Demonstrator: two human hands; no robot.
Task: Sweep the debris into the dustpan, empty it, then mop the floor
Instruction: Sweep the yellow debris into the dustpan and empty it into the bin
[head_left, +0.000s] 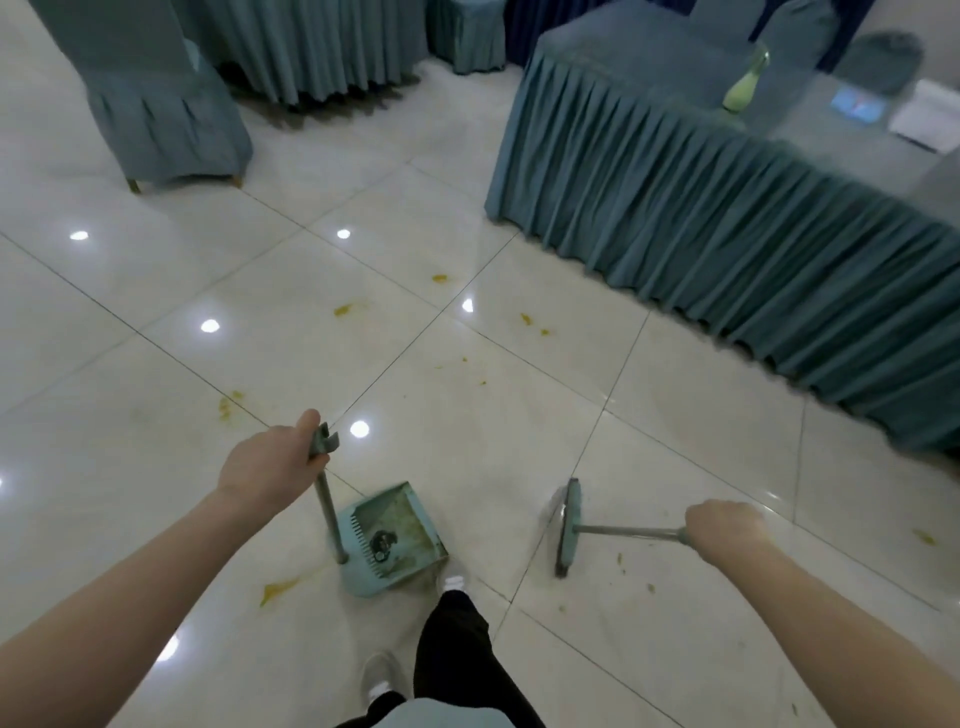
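Note:
My left hand (270, 465) grips the top of the upright handle of a teal dustpan (392, 540), which rests on the tiled floor just ahead of my feet with a dark lump and yellowish bits inside. My right hand (724, 527) holds the handle of a teal broom (569, 525). The broom head is turned edge-on, about a tile's width right of the pan. Yellow smears and crumbs (278, 590) dot the floor around the pan, with another yellow smear (343, 310) further ahead.
A long table with a pleated teal skirt (727, 228) runs along the right, carrying a green bottle (743, 85) and papers. A teal-covered chair (156, 104) stands at the far left, more draped tables behind. My shoes (382, 675) are near the bottom edge.

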